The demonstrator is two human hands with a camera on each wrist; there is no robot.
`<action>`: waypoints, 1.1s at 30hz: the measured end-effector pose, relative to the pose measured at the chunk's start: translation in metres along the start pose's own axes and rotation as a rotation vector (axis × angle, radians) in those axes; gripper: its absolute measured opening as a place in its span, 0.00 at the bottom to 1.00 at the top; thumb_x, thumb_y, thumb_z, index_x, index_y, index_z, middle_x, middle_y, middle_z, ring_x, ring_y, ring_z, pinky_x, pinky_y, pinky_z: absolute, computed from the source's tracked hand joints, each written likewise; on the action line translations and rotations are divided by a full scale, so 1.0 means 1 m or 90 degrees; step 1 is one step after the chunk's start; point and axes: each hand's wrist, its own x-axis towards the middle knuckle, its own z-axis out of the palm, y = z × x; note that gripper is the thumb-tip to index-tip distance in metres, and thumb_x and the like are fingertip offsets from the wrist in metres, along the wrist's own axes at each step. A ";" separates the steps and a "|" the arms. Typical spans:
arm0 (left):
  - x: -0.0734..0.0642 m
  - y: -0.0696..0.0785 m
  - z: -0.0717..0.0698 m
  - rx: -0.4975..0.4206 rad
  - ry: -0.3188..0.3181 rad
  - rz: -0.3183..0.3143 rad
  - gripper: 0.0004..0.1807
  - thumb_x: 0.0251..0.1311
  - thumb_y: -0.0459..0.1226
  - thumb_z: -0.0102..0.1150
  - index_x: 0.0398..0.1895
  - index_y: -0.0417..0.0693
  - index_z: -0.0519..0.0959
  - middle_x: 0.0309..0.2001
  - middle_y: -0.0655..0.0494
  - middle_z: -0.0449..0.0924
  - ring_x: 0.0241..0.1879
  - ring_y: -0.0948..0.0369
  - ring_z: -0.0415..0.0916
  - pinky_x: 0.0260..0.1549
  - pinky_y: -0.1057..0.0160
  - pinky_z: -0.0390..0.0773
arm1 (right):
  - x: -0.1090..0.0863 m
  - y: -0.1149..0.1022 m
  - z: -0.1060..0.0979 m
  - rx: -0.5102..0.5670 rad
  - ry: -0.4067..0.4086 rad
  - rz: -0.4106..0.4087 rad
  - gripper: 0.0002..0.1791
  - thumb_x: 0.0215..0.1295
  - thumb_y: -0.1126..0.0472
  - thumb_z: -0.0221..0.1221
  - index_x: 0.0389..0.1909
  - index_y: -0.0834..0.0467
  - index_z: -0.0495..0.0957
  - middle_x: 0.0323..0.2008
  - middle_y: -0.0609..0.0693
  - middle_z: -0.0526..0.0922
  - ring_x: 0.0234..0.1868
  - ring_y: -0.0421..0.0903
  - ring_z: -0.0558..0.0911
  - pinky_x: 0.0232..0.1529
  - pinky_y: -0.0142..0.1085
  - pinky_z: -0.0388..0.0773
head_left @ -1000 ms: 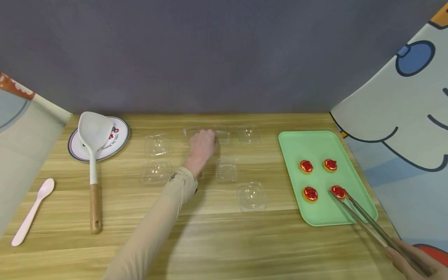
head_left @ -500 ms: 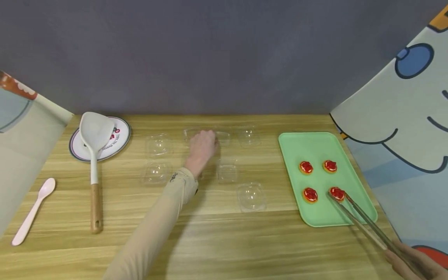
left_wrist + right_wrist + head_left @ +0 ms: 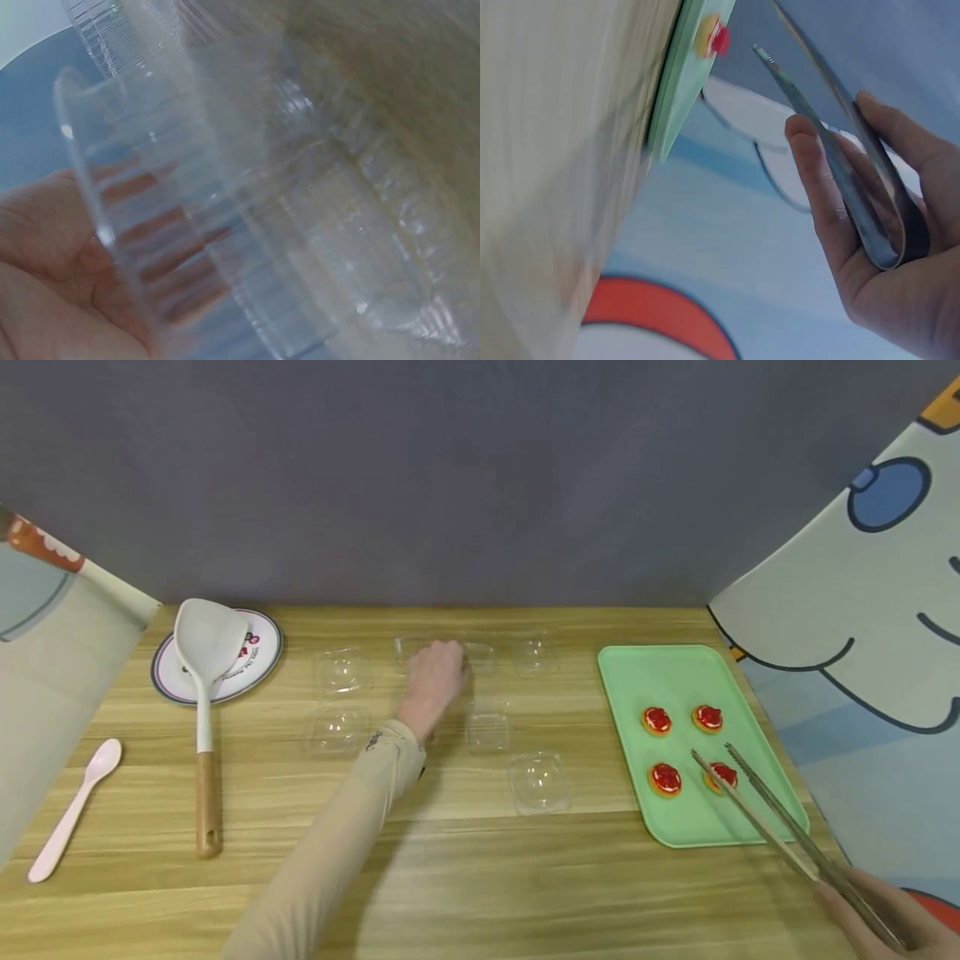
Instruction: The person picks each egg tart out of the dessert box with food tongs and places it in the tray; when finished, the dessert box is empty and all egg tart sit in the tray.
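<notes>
At the back middle of the table, my left hand (image 3: 435,681) rests among clear plastic boxes. In the left wrist view its curled fingers show through the ribbed wall of a clear plastic box (image 3: 217,150), which it seems to hold. My right hand (image 3: 885,217) grips long steel tongs (image 3: 772,814) by their bent end, with the tips spread apart. Those tips hang over a tart (image 3: 722,777) with red topping, on the green tray (image 3: 660,672). Other matching tarts, such as the front-left tart (image 3: 664,779), lie on that tray.
Several clear domed cups stand about the middle, among them a front cup (image 3: 538,782) and a left cup (image 3: 337,731). A white spatula (image 3: 206,643) lies across a plate (image 3: 266,664) at left, beside a pink spoon (image 3: 75,810). A grey wall (image 3: 435,485) rises behind.
The tongs were around the front-right tart; their tips have now lifted off it and spread a little, and the tart stays on the tray. My left hand holds its place.
</notes>
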 end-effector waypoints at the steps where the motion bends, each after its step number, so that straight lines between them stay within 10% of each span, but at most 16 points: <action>1: 0.000 0.000 0.000 -0.001 -0.003 0.000 0.12 0.74 0.35 0.64 0.28 0.41 0.82 0.16 0.57 0.69 0.15 0.64 0.62 0.11 0.71 0.61 | -0.004 -0.010 0.003 -0.004 -0.013 0.008 0.39 0.78 0.47 0.63 0.81 0.61 0.66 0.60 0.50 0.86 0.55 0.51 0.88 0.53 0.45 0.90; 4: 0.001 0.001 0.000 -0.003 -0.004 0.000 0.12 0.74 0.34 0.63 0.29 0.40 0.83 0.16 0.58 0.68 0.14 0.64 0.60 0.11 0.71 0.60 | -0.017 -0.033 0.012 -0.070 -0.035 -0.077 0.38 0.76 0.44 0.64 0.77 0.62 0.70 0.70 0.72 0.74 0.63 0.71 0.81 0.52 0.54 0.89; 9: 0.000 0.001 0.000 -0.006 0.001 -0.001 0.13 0.72 0.32 0.63 0.26 0.41 0.81 0.16 0.58 0.68 0.14 0.64 0.60 0.10 0.72 0.60 | -0.030 -0.056 0.037 -0.103 -0.006 -0.321 0.24 0.69 0.50 0.73 0.60 0.60 0.87 0.49 0.66 0.89 0.33 0.46 0.91 0.23 0.17 0.73; 19: -0.004 0.000 -0.002 0.012 -0.001 -0.021 0.20 0.72 0.33 0.64 0.19 0.47 0.73 0.14 0.60 0.65 0.14 0.65 0.58 0.11 0.72 0.57 | -0.041 -0.103 0.088 -0.031 -0.057 -0.482 0.21 0.66 0.59 0.76 0.59 0.59 0.87 0.50 0.61 0.90 0.47 0.60 0.90 0.36 0.10 0.71; 23: -0.004 0.000 -0.002 0.012 -0.007 -0.024 0.20 0.73 0.35 0.64 0.19 0.47 0.73 0.14 0.60 0.64 0.14 0.66 0.58 0.11 0.72 0.57 | -0.040 -0.112 0.099 -0.033 -0.059 -0.542 0.22 0.63 0.64 0.77 0.57 0.65 0.86 0.48 0.63 0.90 0.39 0.53 0.90 0.34 0.21 0.82; 28: -0.005 -0.001 -0.004 0.014 -0.006 -0.035 0.21 0.74 0.37 0.66 0.19 0.47 0.73 0.14 0.61 0.63 0.14 0.66 0.56 0.11 0.72 0.56 | -0.039 -0.121 0.108 -0.092 -0.126 -0.561 0.24 0.65 0.62 0.76 0.57 0.68 0.83 0.50 0.65 0.88 0.46 0.61 0.88 0.44 0.57 0.89; 33: -0.006 -0.002 -0.003 0.016 -0.002 -0.031 0.21 0.74 0.36 0.65 0.19 0.47 0.72 0.13 0.61 0.63 0.13 0.66 0.56 0.10 0.72 0.56 | -0.036 -0.125 0.112 -0.185 -0.196 -0.545 0.24 0.63 0.58 0.77 0.54 0.65 0.84 0.43 0.56 0.87 0.40 0.54 0.86 0.40 0.57 0.87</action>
